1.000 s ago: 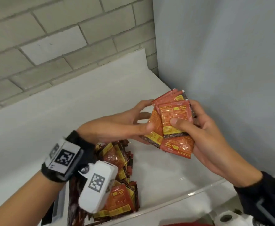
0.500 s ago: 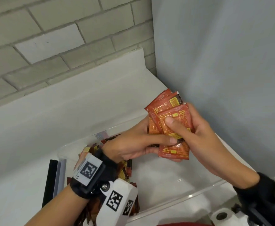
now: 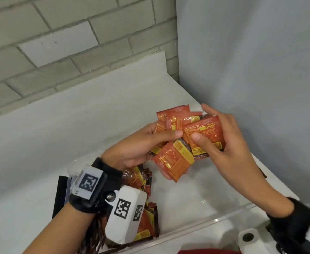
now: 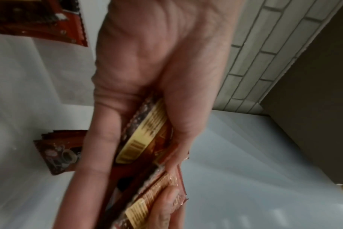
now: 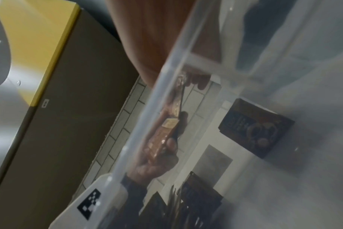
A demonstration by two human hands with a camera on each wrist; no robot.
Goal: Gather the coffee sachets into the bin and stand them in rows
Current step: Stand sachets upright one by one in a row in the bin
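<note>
Now both our hands grip the fanned sachets (image 3: 187,138) above the bin (image 3: 229,216).
Left hand (image 3: 141,149) and right hand (image 3: 222,145) pinch opposite sides; the standing rows (image 3: 146,217) lie below our left wrist, nearer it.

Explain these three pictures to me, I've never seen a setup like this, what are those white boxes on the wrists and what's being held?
No robot here: a person works bare-handed, wearing cameras. The big picture comes from a head camera; the other two look along each hand from the wrists. The white box with black squares is the left wrist's camera. The left hand and right hand together hold a fanned bunch of orange coffee sachets above a clear plastic bin. More sachets in the bin stand at its left end. The right-wrist picture looks blurrily through the bin's wall.
</note>
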